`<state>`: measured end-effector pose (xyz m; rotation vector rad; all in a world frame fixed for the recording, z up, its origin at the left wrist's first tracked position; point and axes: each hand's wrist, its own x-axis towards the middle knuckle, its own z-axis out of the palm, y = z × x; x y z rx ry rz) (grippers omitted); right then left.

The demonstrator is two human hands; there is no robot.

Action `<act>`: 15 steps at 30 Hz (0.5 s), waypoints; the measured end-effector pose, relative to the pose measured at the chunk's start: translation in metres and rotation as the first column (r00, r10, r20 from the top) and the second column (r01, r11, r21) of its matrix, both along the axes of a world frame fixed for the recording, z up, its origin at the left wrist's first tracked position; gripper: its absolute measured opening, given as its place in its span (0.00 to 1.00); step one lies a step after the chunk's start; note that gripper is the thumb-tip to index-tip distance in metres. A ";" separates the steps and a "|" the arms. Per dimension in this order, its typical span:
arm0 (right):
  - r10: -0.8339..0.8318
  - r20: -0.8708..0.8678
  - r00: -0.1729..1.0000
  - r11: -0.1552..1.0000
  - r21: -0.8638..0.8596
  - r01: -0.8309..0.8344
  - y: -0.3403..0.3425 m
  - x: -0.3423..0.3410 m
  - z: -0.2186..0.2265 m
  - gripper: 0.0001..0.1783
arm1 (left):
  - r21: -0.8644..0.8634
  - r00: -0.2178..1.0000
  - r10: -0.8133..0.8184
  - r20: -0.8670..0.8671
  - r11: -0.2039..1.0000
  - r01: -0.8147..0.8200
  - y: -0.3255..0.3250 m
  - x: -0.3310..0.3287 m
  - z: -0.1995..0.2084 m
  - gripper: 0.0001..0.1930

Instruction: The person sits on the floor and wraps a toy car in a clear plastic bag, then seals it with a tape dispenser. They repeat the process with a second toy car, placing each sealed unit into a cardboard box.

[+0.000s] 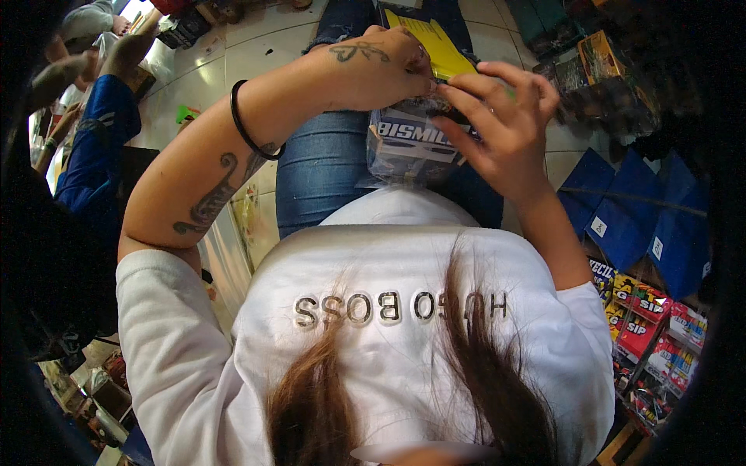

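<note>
While another person's arm in a blue sleeve (97,147) reaches in at the far left, over a pale tiled floor (256,46), the person's own left hand (373,66) comes across from the left with its fingers curled and pressed together on the top edge of a clear plastic bag (404,144). This bag hangs above the lap, in front of the blue jeans (322,163), and it holds a dark blue box. Its long axis seems to run roughly up and down, with the gathered mouth pointing away from the body. A yellow packet (439,46) shows just behind the top of the bag. On the right side, the right hand (501,128) is partly spread, and only its fingertips pinch the same top edge, touching the left hand. Both hands are equally near the mouth. Farther right, blue pouches (637,213) and colourful small boxes (645,318) lie on the floor.
</note>
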<state>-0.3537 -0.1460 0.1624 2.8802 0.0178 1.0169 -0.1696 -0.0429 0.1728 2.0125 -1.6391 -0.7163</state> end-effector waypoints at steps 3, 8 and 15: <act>-0.032 0.026 0.999 0.998 -0.058 0.034 0.003 0.001 -0.012 0.12 | 0.069 0.991 0.031 -0.133 0.997 -0.022 -0.007 0.002 -0.005 0.22; -0.005 -0.056 0.998 0.992 -0.129 -0.002 -0.006 0.007 -0.023 0.10 | -0.073 0.994 -0.010 0.113 0.997 0.018 -0.003 0.001 -0.011 0.19; 0.136 -0.200 0.970 0.971 0.220 -0.091 -0.017 0.016 -0.005 0.07 | -0.447 0.859 -0.005 0.512 0.853 0.271 0.015 -0.004 -0.014 0.10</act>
